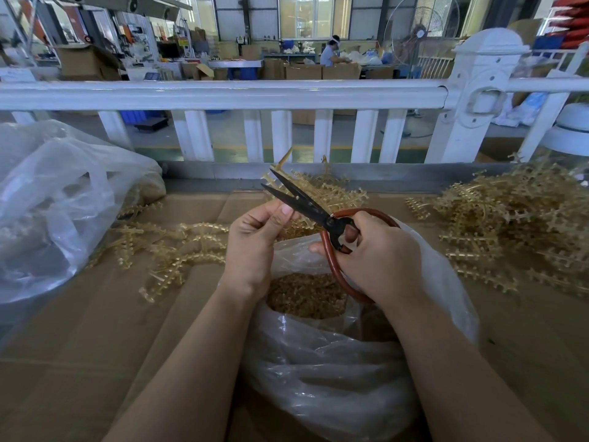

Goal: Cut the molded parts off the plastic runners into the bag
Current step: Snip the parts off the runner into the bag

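While the right hand (379, 256) gripped the red-handled scissors (314, 215), blades parted, the left hand (255, 240) pinched a tan runner (283, 162) between thumb and fingers above the open clear bag (334, 362) of cut parts (306, 295). More runners (510, 218) lay heaped on the cardboard (95, 346) either side. No writing was legible.

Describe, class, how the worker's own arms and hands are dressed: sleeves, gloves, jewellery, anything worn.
Both forearms are bare up to the bottom edge of the picture; no sleeve shows. The left hand and the right hand wear no gloves, and no ring, watch or bracelet is visible. The left thumbnail is short and unpainted.
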A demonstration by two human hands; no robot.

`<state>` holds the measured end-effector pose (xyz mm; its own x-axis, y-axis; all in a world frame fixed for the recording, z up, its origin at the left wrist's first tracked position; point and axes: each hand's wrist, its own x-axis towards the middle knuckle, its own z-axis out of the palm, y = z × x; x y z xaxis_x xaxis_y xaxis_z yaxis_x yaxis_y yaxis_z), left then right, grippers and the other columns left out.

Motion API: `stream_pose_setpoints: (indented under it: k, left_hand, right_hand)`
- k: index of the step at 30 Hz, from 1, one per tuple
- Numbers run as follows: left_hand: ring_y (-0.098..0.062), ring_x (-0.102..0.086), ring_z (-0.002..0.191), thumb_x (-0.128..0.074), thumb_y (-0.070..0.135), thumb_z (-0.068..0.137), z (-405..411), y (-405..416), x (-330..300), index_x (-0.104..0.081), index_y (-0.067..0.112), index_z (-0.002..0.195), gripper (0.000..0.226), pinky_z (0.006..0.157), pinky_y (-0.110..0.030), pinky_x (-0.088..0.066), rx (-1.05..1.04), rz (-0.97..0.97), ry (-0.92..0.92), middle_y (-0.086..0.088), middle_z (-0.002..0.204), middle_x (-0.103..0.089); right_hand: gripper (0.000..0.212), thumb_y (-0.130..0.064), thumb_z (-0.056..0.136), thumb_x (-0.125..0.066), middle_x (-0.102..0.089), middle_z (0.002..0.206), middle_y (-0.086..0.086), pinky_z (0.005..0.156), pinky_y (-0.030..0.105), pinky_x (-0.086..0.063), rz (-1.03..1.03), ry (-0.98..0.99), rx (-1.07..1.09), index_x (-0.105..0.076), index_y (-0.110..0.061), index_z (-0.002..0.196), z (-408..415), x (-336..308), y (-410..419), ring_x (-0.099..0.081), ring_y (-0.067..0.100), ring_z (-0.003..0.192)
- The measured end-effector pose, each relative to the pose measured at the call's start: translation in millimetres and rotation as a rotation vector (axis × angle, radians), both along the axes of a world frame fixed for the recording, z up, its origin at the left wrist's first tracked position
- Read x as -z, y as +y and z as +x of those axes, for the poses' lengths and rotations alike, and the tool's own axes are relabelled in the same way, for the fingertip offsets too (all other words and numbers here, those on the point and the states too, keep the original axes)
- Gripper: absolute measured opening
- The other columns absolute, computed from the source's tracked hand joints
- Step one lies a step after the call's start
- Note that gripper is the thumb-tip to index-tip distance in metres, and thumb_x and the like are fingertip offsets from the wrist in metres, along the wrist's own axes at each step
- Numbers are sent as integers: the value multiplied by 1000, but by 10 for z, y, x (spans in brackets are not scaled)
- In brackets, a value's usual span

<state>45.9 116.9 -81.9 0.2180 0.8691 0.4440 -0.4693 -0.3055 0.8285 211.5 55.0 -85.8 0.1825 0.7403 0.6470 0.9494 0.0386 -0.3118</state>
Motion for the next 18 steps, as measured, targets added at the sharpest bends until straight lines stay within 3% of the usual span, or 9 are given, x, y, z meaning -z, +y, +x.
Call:
stream_pose_setpoints:
  k: [5, 9, 12, 18]
  left_hand:
    - [1, -64, 74, -70, 21, 82, -1, 19, 14, -80, 21, 80, 11, 71, -13, -49, -27, -16, 10, 7, 79, -75]
    - [1, -64, 73, -70, 19, 82, 5, 14, 10, -79, 20, 75, 12, 72, -13, -49, -50, -12, 50, 8, 78, -74]
    - [-3, -66, 79, -72, 22, 78, 25, 9, 22, -77, 17, 75, 8, 77, -17, -49, -88, -51, 117, 5, 79, -75]
    - [-4, -58, 67, -69, 12, 85, 40, -44, 10, -73, 2, 81, 11, 67, -14, -46, -51, -25, 228, -2, 75, -72]
  right_hand:
    - [62, -85, 75, -53, -63, 76, -18, 58, 8, -31, 34, -13, 4, -65, -25, 83, 2, 4, -13, -47, -1, 66]
    - [62, -83, 78, -52, -65, 75, -15, 60, 17, -44, 74, 4, -24, -65, -22, 81, 8, 38, -2, -54, 3, 66]
    - [58, -79, 79, -54, -64, 70, -14, 61, 22, -48, 91, 148, -74, -65, -22, 78, 0, 65, 17, -58, 5, 65]
    - [45, -71, 78, -59, -66, 63, -12, 58, 26, -52, 33, 443, -214, -67, -27, 73, -35, 56, 49, -63, 4, 63]
